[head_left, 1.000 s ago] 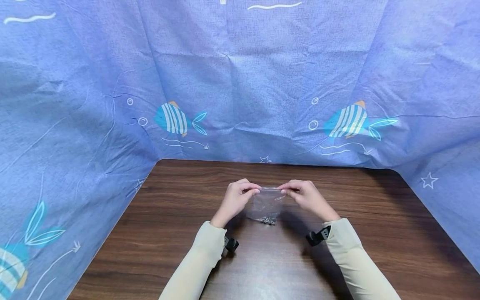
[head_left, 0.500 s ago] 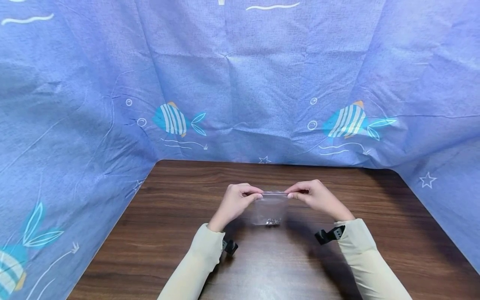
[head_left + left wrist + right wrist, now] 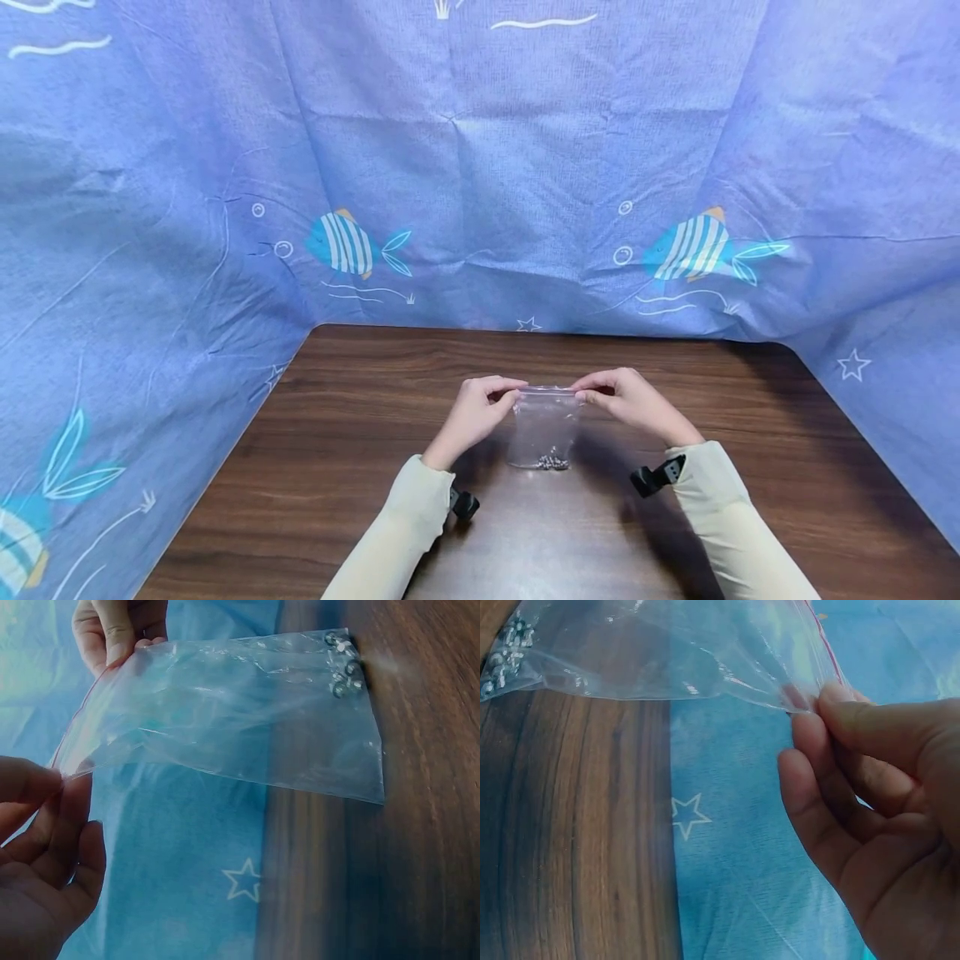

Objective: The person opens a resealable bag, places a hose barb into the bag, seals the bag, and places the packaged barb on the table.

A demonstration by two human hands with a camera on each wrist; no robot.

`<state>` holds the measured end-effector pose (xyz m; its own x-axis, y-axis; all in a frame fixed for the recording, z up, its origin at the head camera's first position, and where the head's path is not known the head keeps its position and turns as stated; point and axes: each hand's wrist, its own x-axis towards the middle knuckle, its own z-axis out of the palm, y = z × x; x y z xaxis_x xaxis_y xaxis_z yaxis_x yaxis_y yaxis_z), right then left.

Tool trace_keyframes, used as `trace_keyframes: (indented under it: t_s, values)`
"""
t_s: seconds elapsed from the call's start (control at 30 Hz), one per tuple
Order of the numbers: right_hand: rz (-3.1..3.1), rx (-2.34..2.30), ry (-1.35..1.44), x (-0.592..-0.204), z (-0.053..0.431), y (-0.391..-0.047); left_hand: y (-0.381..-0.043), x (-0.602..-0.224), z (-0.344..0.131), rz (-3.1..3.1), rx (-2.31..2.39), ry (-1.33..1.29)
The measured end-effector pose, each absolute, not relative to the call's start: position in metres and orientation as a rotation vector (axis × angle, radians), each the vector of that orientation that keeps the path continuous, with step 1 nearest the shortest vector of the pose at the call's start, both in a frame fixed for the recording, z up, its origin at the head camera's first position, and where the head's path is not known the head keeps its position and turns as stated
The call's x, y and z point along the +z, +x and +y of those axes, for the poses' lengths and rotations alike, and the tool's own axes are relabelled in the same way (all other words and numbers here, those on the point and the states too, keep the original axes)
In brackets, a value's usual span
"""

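A clear zip-lock bag (image 3: 546,425) hangs upright between the two hands, its zip edge at the top. My left hand (image 3: 476,414) pinches the top left corner between thumb and fingers. At the opposite top corner, my right hand (image 3: 633,406) pinches the bag the same way. Several small shiny metal pieces, which look like screws (image 3: 552,460), lie gathered at the bag's bottom. A red line runs along the zip edge of the plastic bag (image 3: 195,712) in the left wrist view. The screws (image 3: 510,652) sit in the bag's lower corner in the right wrist view.
The dark wooden table (image 3: 360,467) spreads under both arms. A blue fish-print curtain (image 3: 525,167) stands behind it and along both sides. A small black camera is strapped to each wrist, at the pale sleeves (image 3: 705,492).
The bag's lower part has swung from a tilt on the left to hanging straight and flat, nearer the front. The right hand has shifted right, and the bag's top is stretched wider.
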<state>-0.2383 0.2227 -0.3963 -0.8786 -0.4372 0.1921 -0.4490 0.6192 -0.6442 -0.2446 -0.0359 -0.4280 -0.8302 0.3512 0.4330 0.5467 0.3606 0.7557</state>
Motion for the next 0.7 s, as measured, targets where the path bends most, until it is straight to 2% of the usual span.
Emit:
trace_keyframes:
  t_s: [0.5, 0.7]
  values:
    - [-2.716, 1.177, 0.554, -0.414, 0.205, -0.266, -0.269, -0.443, -0.031, -2.365, -1.665, -0.431]
    - [-2.699, 1.18, 0.48, -0.425, 0.201, -0.274, -0.277, -0.448, -0.032, -2.401, -1.621, -0.39]
